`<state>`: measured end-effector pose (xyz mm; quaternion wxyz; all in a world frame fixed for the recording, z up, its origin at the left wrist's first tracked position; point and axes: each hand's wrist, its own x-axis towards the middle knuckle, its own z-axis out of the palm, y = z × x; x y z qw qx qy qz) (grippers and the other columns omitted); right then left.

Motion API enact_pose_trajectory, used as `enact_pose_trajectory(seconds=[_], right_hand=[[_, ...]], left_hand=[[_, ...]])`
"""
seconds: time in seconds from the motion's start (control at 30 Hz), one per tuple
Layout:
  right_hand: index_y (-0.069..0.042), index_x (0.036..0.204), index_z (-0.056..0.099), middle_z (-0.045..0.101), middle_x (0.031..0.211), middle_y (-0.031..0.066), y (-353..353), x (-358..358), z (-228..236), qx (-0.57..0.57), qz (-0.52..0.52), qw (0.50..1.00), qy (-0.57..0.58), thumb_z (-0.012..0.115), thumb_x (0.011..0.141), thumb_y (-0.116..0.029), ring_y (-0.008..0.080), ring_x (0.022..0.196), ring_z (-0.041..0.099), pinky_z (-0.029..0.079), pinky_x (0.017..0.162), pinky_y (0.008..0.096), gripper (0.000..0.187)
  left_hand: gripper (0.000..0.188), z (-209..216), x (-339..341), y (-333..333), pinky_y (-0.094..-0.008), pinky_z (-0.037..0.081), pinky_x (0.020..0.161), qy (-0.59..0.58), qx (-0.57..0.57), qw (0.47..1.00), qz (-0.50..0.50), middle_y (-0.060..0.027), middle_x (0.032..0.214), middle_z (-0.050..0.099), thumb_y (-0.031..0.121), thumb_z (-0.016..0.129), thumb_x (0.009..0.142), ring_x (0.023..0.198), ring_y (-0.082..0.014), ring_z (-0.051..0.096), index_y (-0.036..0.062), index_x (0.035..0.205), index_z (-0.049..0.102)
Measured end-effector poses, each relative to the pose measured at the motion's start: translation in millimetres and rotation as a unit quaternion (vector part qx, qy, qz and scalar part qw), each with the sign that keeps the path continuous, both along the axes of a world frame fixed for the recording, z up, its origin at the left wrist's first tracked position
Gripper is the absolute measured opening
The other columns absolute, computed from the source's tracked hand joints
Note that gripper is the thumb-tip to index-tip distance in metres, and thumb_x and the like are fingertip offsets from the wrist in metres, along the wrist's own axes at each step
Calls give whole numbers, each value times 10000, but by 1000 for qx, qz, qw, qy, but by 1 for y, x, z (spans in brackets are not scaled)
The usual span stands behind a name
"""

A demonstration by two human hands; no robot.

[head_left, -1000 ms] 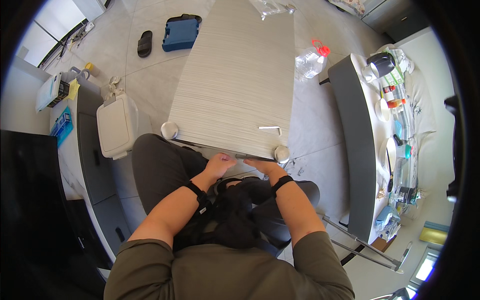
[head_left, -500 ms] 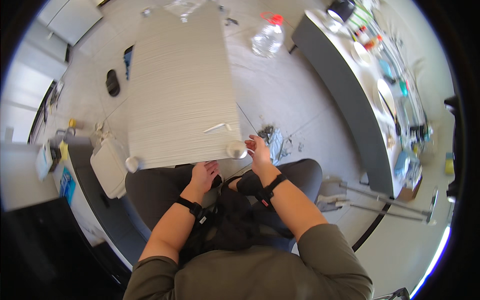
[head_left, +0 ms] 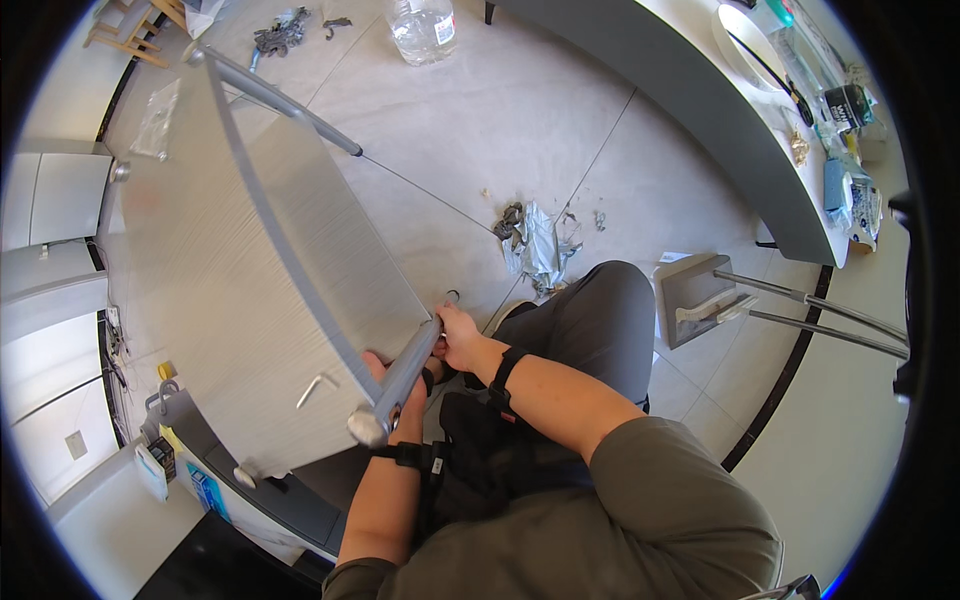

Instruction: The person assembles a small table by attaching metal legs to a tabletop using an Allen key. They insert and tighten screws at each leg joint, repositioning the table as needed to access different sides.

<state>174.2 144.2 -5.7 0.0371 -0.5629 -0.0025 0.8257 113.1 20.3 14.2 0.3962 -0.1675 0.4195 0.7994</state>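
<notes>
Your left hand (head_left: 400, 405) is wrapped around the near end of a grey metal leg (head_left: 397, 380), fingers mostly hidden behind the tube. Your right hand (head_left: 458, 338) is closed on the same leg higher up, where it meets the tabletop's (head_left: 220, 300) corner; the joint itself is covered by your fingers. The pale wood-grain tabletop stands tilted on edge against your knees. An angled key (head_left: 315, 385) lies on its face. A second leg (head_left: 290, 105) juts from the far corner. Torn wrapping (head_left: 540, 245) lies on the tiled floor (head_left: 480, 120) just beyond; a plastic bottle (head_left: 420, 28) is cut off at the top edge.
</notes>
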Motion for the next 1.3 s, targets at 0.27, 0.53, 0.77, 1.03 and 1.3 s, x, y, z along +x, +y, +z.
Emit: enact_pose_trajectory(seconds=[0.27,0.53,0.77,1.03,1.3], right_hand=[[-191,1057,469,441,772,16,4,-4,13,-4,-11,999,-44,530,867,-470,132,528,356,256,460,266,343],[-213,1352,351,485,875,29,5,-1,5,-9,23,999,-21,514,877,-443,127,577,413,264,441,268,553],[-212,1444,163,499,882,38,11,3,-10,26,95,995,32,451,884,-265,134,589,445,273,414,262,632],[-171,1423,225,503,818,49,11,1,-11,31,111,993,29,444,884,-242,136,539,434,256,375,263,586],[-143,1357,339,492,741,47,13,1,-12,45,121,991,38,443,860,-225,131,488,392,244,367,266,515]], left_hand=[[668,16,3,7,-393,233,1095,6,-23,999,-39,-120,1373,397,547,395,907,1263,-270,368,33,1331,346],[672,21,0,6,-395,240,1090,-11,-56,998,-41,-163,1333,417,540,397,911,1242,-275,383,3,1313,343],[642,41,-2,13,-385,276,1074,-83,-19,994,-60,-159,1301,440,514,421,915,1214,-266,407,-13,1279,382],[641,38,-2,8,-370,319,1052,-38,-100,993,-43,-164,1304,437,508,403,927,1186,-264,434,-26,1282,377],[635,39,-3,9,-398,312,1062,-78,-79,994,-2,-166,1318,427,495,404,928,1207,-293,419,-24,1291,365]])
